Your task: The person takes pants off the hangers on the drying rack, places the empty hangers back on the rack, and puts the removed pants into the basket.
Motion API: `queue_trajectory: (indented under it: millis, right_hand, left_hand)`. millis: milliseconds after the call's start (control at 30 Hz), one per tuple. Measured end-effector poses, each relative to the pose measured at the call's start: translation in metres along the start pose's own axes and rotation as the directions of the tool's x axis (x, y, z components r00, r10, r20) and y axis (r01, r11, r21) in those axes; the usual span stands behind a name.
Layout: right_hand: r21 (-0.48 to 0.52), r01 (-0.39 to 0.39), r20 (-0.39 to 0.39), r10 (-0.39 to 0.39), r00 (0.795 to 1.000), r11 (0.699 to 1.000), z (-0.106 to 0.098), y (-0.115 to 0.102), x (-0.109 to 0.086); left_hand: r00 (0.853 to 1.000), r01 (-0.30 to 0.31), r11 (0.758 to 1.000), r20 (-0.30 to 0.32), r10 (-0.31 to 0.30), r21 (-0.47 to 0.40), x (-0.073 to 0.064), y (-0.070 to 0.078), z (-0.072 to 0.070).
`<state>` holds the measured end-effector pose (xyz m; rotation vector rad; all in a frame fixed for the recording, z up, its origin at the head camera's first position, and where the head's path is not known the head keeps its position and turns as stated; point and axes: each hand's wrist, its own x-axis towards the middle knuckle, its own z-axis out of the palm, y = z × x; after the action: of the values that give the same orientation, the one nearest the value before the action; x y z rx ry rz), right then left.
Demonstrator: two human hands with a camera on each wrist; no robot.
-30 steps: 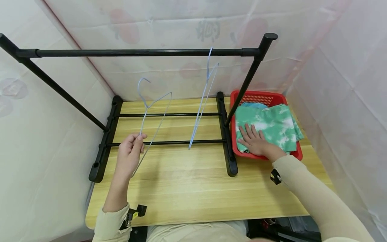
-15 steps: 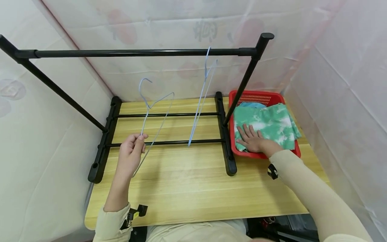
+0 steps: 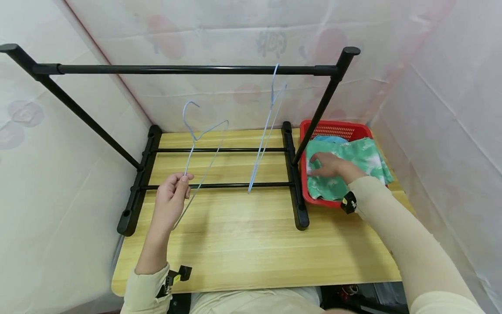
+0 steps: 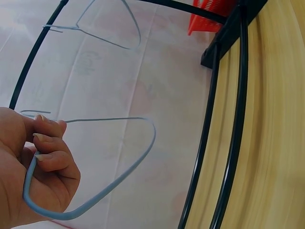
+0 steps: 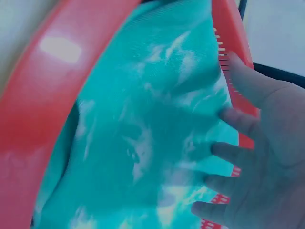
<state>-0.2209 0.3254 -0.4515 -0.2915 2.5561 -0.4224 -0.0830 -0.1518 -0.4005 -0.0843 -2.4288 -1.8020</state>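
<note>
In the head view my left hand (image 3: 171,195) pinches one side of a blue wire hanger (image 3: 192,138), its hook pointing up and its frame free of the rack. The left wrist view shows this hanger (image 4: 102,193) running past the curled fingers. My right hand (image 3: 333,168) is over a green and white tie-dyed cloth (image 3: 364,152) in a red basket (image 3: 337,126). Seen from the right wrist, this hand (image 5: 271,157) has its fingers apart over the cloth (image 5: 143,119), with nothing held. Whether the fingertips touch the cloth is unclear.
A black rack (image 3: 188,69) stands on the wooden table (image 3: 243,244). From its top bar hangs a second blue wire hanger (image 3: 262,144). A blue piece of fabric (image 3: 331,139) shows behind the green cloth in the basket. Pale curtains (image 3: 219,39) enclose the table.
My right hand, flat on the green cloth before, has lifted and shifted slightly, with its fingers now bent. The left hand keeps the hanger almost in place.
</note>
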Motion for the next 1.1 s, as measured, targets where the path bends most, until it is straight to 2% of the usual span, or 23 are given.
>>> queue_trajectory:
  millis: [100, 200, 333, 500, 733, 867, 967, 1100]
  right_hand:
    - [0.056, -0.054, -0.011, 0.055, 0.998, 0.997, -0.002, 0.004, 0.003]
    - [0.057, -0.101, 0.011, 0.101, 0.995, 0.993, -0.002, 0.005, 0.005]
    - [0.031, -0.112, 0.063, 0.11, 0.992, 0.993, 0.0, 0.005, 0.007]
    - [0.009, -0.109, 0.074, 0.108, 0.991, 0.994, 0.002, 0.01, 0.01]
    - [0.003, -0.071, 0.025, 0.071, 0.997, 0.997, -0.002, 0.021, 0.008]
    - [-0.008, -0.076, -0.029, 0.076, 0.997, 0.997, -0.005, 0.037, 0.001]
    - [-0.074, -0.102, -0.056, 0.098, 0.994, 0.992, -0.001, 0.052, -0.005]
    - [-0.166, -0.077, -0.056, 0.069, 0.996, 0.983, 0.012, 0.07, -0.012]
  left_hand:
    - [1.0, 0.0, 1.0, -0.004, 0.0, -0.001, 0.0, 0.0, -0.001]
    - [1.0, 0.002, 1.0, -0.011, -0.002, 0.007, 0.0, -0.002, -0.003]
    - [1.0, 0.01, 1.0, -0.015, -0.01, 0.008, 0.0, -0.003, -0.005]
    - [1.0, 0.013, 1.0, -0.01, -0.013, 0.001, 0.001, -0.005, -0.006]
    - [1.0, 0.009, 1.0, -0.009, -0.009, 0.004, 0.004, -0.006, -0.006]
    - [1.0, 0.005, 1.0, -0.009, -0.005, 0.005, 0.005, -0.006, -0.006]
    - [1.0, 0.006, 1.0, -0.014, -0.006, 0.01, 0.005, -0.007, -0.006]
    - [1.0, 0.023, 1.0, -0.008, -0.023, 0.015, 0.005, -0.007, -0.006]
